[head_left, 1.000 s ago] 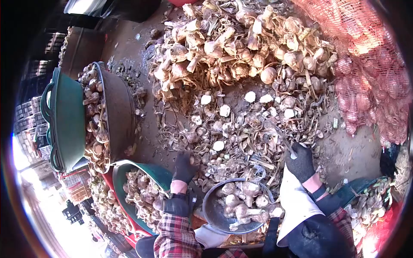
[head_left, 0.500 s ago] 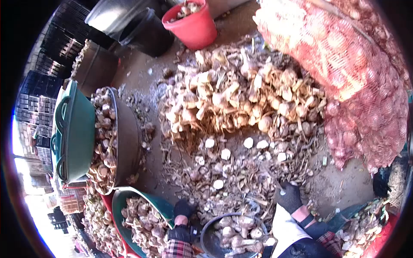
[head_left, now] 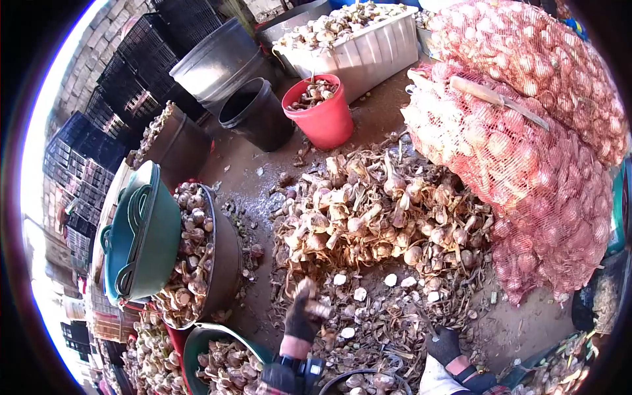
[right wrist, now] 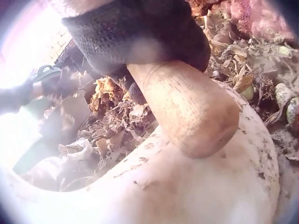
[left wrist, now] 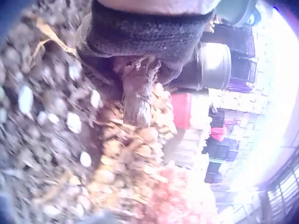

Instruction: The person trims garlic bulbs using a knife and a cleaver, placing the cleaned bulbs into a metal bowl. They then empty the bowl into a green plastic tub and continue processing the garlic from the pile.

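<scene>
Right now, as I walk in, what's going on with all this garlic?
A person in dark gloves is handling garlic. The left hand grips a thick dry stalk, likely a bulb's, though the bulb itself is hidden. The right hand holds a tool by its wooden handle. A large heap of garlic lies ahead, with full net sacks beside it.

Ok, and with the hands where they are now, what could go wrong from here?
The right hand grips a wooden handle, apparently a knife's, so the left hand, holding a dry stalk, could get nicked if the two meet carelessly. The wooden-handled tool lying loose on the mesh sack might slide off or snag the net. The green tubs, tilted beside the heaped garlic, could slip.
</scene>
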Demonstrator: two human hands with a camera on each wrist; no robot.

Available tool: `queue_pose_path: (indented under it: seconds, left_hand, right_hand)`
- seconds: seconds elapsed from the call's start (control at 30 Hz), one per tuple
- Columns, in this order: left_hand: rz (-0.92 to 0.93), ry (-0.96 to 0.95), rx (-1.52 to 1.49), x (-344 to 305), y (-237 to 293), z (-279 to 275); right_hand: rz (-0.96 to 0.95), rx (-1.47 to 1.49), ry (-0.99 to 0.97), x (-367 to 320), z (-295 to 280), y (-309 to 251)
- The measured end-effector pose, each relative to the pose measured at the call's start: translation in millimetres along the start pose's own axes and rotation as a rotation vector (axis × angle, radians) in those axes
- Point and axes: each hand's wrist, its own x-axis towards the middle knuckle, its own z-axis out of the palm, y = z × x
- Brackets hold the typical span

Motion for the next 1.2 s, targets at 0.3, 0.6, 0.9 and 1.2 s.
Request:
queue_pose_path:
  seconds: [0.3,0.6,0.9,1.2]
  left_hand:
    - [0.314,-0.593,0.187,89.8,178.0,216.5]
    - [0.423,-0.072,0.79,54.1,87.8,-23.6]
    - [0.679,-0.089,1.993,46.4,-29.0,-163.2]
    - [0.526,-0.061,1.77,19.1,-48.3,-88.5]
  right_hand:
    - [0.004,0.003,0.007,2.6,-1.7,9.8]
    - [-0.017,0.016,-0.004,-0.8,-7.5,1.6]
    - [-0.018,-0.008,0.004,-1.7,-1.0,5.3]
    - [-0.058,0.001,-0.022,-0.1,-4.2,-12.6]
